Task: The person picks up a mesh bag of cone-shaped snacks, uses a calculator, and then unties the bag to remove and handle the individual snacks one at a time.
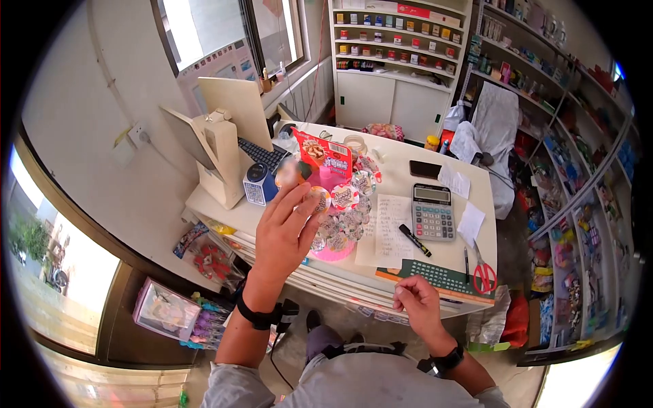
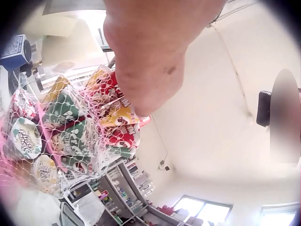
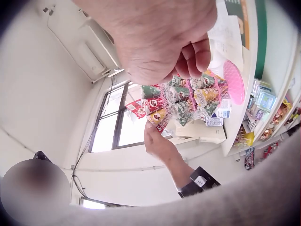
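Note:
Cone-shaped snacks in a white net stand on a pink round base (image 1: 332,253) at the table's near edge, with a red snack bag (image 1: 323,155) behind. My left hand (image 1: 286,228) reaches over their left side, fingers extended. Its fingertips touch a yellow cone (image 3: 157,116) at the top of the bundle in the right wrist view. Green and red cones (image 2: 66,110) fill the left wrist view beside the left hand (image 2: 150,56), whose fingertips are hidden there. My right hand (image 1: 418,304), loosely curled, hovers near the table's front edge and holds nothing.
Right of the cones lie handwritten paper (image 1: 393,228), a calculator (image 1: 433,213), a black marker (image 1: 415,240), a phone (image 1: 425,168) and red scissors (image 1: 484,275). Left are a blue box (image 1: 260,183) and a monitor (image 1: 197,146). Stocked shelves (image 1: 588,231) stand at the right.

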Available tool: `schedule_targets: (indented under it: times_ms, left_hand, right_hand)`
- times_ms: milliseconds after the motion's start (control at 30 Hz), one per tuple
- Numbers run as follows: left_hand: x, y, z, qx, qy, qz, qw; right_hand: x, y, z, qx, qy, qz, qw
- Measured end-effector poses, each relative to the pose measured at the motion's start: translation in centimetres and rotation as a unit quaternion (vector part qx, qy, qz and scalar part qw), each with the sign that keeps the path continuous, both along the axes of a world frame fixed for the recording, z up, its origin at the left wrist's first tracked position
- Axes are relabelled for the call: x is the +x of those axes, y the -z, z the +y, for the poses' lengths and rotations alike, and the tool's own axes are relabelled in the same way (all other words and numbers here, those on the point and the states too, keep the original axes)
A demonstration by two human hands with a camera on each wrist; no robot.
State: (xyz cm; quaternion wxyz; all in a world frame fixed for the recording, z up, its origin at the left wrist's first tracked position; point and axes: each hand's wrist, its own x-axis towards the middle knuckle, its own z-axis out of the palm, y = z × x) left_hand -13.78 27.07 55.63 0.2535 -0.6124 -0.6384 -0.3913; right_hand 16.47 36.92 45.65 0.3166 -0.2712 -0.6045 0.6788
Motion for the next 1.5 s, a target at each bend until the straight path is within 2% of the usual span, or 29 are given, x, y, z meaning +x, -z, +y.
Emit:
schedule_targets:
  times_ms: [267, 367, 500, 700, 833, 967, 1067, 1167, 1267, 1367, 1467, 1500]
  left_hand:
    - [1.0, 2.8, 0.5, -0.007, -0.033, 0.023, 0.999]
    - [1.9, 1.3, 0.1, -0.042, -0.059, 0.031, 0.997]
    - [2.7, -1.4, 1.2, -0.006, -0.066, 0.079, 0.995]
    - [3.1, -3.2, 4.2, -0.074, -0.071, 0.112, 0.988]
    - [3.1, -3.2, 4.9, -0.018, -0.018, 0.064, 0.998]
    - [3.1, -5.4, 4.1, 0.035, 0.041, -0.133, 0.99]
    - [2.3, -7.6, 2.7, 0.134, 0.072, -0.275, 0.949]
    - [2.0, -10.5, 1.4, 0.155, 0.105, -0.292, 0.938]
    - [0.6, -10.2, 0.9, 0.142, 0.114, -0.329, 0.927]
    - [2.3, -8.7, 1.7, 0.105, 0.099, -0.354, 0.924]
    - [3.1, -6.8, 2.8, 0.047, 0.082, -0.237, 0.967]
    - [3.5, -6.4, 3.0, 0.035, 0.079, -0.232, 0.969]
  right_hand:
    - [0.7, 0.6, 0.3, -0.003, -0.001, -0.005, 1.0]
    - [0.9, 0.5, 0.2, -0.01, 0.001, 0.001, 1.0]
    - [1.1, 0.6, 0.2, -0.021, -0.001, 0.021, 1.0]
    - [1.8, 0.8, -0.3, -0.045, 0.018, 0.036, 0.998]
    - [2.7, 1.6, -0.1, -0.06, 0.043, 0.043, 0.996]
    - [3.3, 2.3, 0.1, -0.062, 0.049, 0.057, 0.995]
    - [3.2, 2.2, -0.1, -0.075, 0.053, 0.05, 0.995]
    - [3.0, 2.4, 0.1, -0.09, 0.053, 0.046, 0.993]
    - [2.7, 2.7, 0.1, -0.094, 0.049, 0.04, 0.994]
    - [2.6, 2.6, 0.1, -0.087, 0.043, 0.038, 0.995]
    - [2.4, 2.6, 0.1, -0.075, 0.032, 0.042, 0.996]
    - [2.4, 2.6, 0.2, -0.066, 0.03, 0.038, 0.997]
